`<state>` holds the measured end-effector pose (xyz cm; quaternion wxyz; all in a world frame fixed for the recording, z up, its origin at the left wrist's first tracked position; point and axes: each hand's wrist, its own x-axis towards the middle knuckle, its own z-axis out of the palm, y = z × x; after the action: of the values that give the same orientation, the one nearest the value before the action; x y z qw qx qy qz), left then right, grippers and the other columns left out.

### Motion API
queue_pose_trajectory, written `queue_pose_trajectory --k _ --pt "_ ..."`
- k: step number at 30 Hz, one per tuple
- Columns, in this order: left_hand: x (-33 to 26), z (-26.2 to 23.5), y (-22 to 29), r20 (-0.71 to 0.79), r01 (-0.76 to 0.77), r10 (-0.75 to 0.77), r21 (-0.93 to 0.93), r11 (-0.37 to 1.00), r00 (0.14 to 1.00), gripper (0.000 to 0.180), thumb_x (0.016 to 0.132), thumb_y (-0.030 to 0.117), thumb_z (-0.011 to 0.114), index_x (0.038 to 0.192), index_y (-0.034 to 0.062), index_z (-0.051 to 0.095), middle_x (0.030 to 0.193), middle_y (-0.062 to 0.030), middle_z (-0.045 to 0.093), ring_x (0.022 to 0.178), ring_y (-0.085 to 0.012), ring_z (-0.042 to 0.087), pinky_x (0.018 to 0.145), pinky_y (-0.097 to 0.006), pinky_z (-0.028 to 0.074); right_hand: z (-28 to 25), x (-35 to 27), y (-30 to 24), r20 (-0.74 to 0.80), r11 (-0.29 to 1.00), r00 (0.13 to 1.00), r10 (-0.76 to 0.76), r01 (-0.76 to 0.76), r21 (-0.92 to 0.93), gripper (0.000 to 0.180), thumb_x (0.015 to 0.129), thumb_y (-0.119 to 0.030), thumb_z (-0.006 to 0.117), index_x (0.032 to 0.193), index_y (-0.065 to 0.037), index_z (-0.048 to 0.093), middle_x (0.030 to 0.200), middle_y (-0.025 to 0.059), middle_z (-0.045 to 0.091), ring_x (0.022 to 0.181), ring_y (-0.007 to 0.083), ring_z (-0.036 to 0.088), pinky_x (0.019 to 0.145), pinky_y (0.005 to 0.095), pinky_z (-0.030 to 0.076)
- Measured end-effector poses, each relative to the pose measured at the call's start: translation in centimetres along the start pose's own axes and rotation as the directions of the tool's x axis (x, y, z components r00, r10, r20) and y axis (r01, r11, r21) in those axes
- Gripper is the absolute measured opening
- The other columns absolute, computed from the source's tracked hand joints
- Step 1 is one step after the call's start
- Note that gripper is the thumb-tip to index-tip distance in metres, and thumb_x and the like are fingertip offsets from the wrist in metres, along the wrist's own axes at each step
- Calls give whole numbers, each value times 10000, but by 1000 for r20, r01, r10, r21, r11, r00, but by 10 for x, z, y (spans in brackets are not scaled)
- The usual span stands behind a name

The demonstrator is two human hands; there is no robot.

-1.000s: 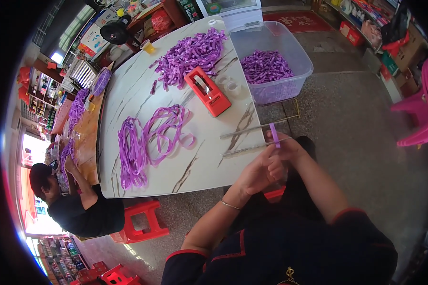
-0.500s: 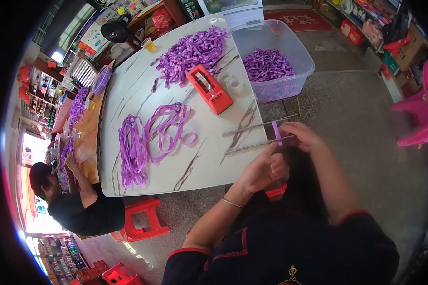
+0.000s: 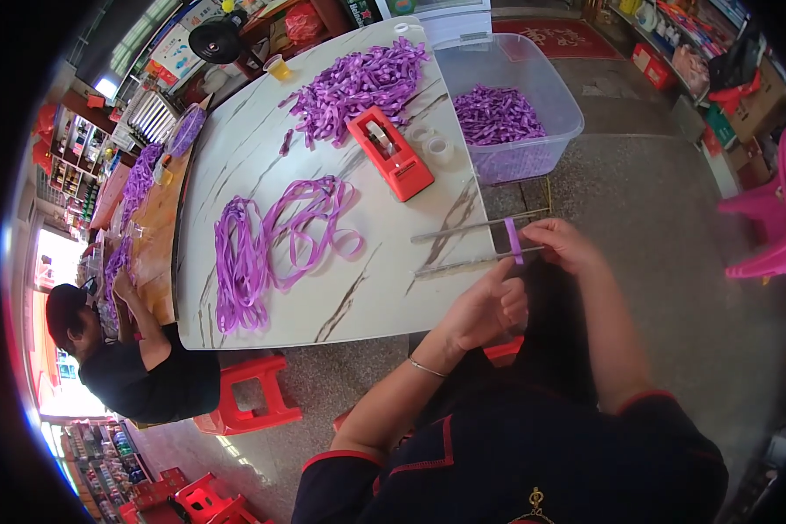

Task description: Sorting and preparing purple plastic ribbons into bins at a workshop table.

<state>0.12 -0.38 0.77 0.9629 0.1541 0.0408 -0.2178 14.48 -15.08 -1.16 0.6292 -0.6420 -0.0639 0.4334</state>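
Step in hand looks like wrapping: short purple ribbon strip (image 3: pixel 514 239) spans two thin metal rods (image 3: pixel 478 243) off the marble-pattern table (image 3: pixel 262 153) edge. Right hand (image 3: pixel 568 244) pinches the strip; left hand (image 3: pixel 489 307) closed at the lower rod, grip unclear. Next probably needs the loop closed. Clear plastic bin (image 3: pixel 557 103) holds purple ribbon pieces (image 3: pixel 495 113).

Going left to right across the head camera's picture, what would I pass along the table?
Seated person in black → long purple ribbon loops → red tape dispenser → left hand → purple ribbon strip → right hand → pink plastic chair.
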Motion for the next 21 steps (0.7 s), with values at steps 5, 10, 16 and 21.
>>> queue_pose_trajectory --k 5,10,16,21 --pt "-1 -1 1 -5 -11 11 15 1000 1000 412 810 105 454 1204 133 337 656 8 338 618 -114 360 606 -240 328 8 22 36 40 950 999 36 -47 307 214 791 -278 618 916 -105 636 738 -44 604 608 48 524 511 179 371" --pt "0 -3 1 69 -3 1 31 1000 998 413 833 148 493 1208 138 322 677 25 366 625 -105 390 642 -248 362 28 47 81 242 676 966 -92 -118 728 167 825 -237 579 890 -84 599 686 -8 579 562 65 528 470 186 384" --pt "3 4 -1 1 -2 2 67 998 1000 430 803 130 478 1213 114 348 643 20 335 598 -102 354 594 -230 323 25 71 107 414 559 880 -233 -227 798 162 854 -231 547 919 -83 555 699 -8 572 553 65 530 488 204 415" --pt "1 2 2 13 -7 6 65 998 1000 377 809 133 475 1166 124 353 648 18 335 603 -104 357 598 -231 326 37 46 74 369 604 919 -138 -217 767 180 864 -268 539 880 -89 555 717 -18 563 602 63 535 523 219 433"
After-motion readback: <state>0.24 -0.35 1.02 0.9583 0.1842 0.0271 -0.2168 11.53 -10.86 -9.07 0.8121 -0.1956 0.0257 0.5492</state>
